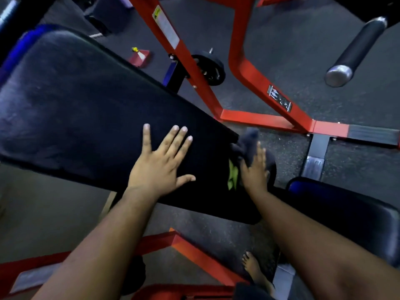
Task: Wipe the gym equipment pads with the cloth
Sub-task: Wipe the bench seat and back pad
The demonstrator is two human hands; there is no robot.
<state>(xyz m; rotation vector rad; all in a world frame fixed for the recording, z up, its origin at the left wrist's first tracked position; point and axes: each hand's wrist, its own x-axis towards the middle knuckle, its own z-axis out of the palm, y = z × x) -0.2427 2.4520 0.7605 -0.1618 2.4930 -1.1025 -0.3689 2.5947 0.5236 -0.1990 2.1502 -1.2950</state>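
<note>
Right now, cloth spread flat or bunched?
Bunched. The dark cloth sits crumpled under the right hand at the long pad's narrow end, folds sticking up past the fingertips.

Black bench pad (75, 109) under flat left hand (161, 162), dark cloth (244, 148) at its end

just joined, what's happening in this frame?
A person is wiping a black bench pad on a red-framed gym machine. The left hand lies flat on the pad with fingers spread. The right hand presses a dark cloth against the pad's narrow end.
</note>
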